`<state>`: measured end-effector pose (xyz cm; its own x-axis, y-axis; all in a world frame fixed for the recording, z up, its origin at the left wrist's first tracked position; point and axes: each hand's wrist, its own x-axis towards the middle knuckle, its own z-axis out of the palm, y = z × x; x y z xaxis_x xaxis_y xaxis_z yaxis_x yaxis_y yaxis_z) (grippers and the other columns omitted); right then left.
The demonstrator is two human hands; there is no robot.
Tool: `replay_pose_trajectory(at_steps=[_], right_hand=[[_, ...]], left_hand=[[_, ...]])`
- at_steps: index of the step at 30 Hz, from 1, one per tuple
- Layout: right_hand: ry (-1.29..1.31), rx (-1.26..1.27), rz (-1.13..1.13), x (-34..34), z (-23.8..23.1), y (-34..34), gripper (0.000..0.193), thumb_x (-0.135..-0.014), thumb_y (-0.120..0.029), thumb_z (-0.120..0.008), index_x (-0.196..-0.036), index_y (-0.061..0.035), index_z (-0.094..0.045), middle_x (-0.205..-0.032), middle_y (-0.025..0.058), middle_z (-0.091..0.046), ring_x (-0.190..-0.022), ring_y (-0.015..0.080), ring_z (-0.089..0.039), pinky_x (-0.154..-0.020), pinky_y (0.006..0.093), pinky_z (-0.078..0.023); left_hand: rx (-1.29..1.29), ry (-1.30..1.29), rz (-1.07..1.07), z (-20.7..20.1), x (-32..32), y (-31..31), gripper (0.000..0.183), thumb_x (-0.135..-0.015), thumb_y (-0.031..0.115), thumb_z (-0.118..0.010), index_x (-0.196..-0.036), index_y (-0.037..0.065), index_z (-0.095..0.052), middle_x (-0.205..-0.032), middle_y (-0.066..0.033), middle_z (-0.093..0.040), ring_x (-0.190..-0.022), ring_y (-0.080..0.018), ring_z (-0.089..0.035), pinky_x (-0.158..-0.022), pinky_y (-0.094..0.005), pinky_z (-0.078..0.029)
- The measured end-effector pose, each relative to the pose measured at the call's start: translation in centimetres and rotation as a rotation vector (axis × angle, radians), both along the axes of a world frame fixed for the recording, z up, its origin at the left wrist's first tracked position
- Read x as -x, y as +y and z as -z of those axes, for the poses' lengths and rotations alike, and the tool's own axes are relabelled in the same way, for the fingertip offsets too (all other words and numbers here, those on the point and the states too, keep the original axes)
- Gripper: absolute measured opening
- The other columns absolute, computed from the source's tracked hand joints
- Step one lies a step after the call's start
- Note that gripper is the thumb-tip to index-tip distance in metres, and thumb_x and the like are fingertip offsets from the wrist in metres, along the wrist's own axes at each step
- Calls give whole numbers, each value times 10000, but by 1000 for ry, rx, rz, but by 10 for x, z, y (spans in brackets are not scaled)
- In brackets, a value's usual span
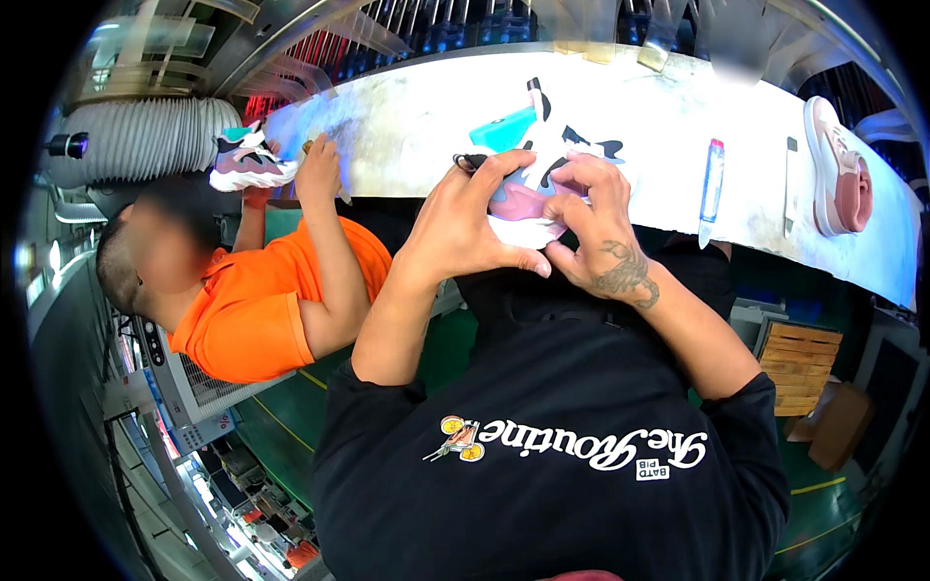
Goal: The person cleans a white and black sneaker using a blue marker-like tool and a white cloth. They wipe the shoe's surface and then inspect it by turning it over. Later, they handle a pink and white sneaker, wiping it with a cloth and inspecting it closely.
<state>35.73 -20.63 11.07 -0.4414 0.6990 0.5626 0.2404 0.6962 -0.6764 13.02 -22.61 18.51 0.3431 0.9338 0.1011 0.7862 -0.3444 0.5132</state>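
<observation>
Both my hands are at a sneaker [523, 201] with pink, grey, black and white parts, low over the near edge of the white table. My left hand [465, 223] grips its left side, thumb along the white part nearest me and fingers over the top. On the other side, my right hand [599, 223] has its fingers bent and pressed against the pink part. Fingers hide much of the shoe. Beyond them show a teal piece [502, 131] and black-and-grey pieces [593, 143]; whether these belong to the same shoe, I cannot tell.
On the white table [668, 126], rightward, lie a slim blue-and-white tool [712, 189] with a red end, a thin white tool [790, 189] and a pink sneaker [838, 169]. A co-worker in orange [262, 310] sits close on my left, near another sneaker [250, 163].
</observation>
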Motion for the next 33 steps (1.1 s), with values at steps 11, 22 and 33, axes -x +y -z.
replay_pose_trajectory(at_steps=[11, 22, 33], right_hand=[[40, 11, 102, -5, 6, 15, 889, -634, -234, -979, -1412, -101, -571, -1334, 128, -612, -1240, 358, -583, -1047, 490, -435], [0, -127, 166, -7, 25, 13, 644, -663, -148, -945, -1257, -67, -711, -1291, 121, -631, -1219, 361, -608, -1058, 516, -470], [-21, 14, 165, 2, 20, 10, 452, -673, -51, -873, -1067, -80, -653, -1353, 162, -562, -1340, 390, -541, -1157, 610, -386]], left_hand=[[-44, -60, -75, 8, 0, 3, 947, -615, 345, -981, -1460, 100, -630, -1384, -165, -702, -1021, -318, -698, -940, -415, -570], [26, -175, -148, 16, 5, 3, 942, -647, 252, -944, -1501, 65, -596, -1351, -224, -688, -1147, -323, -708, -1011, -412, -553], [-23, -191, -135, 15, 4, 9, 950, -641, 319, -951, -1508, 164, -592, -1183, -229, -710, -1034, -384, -703, -950, -451, -582]])
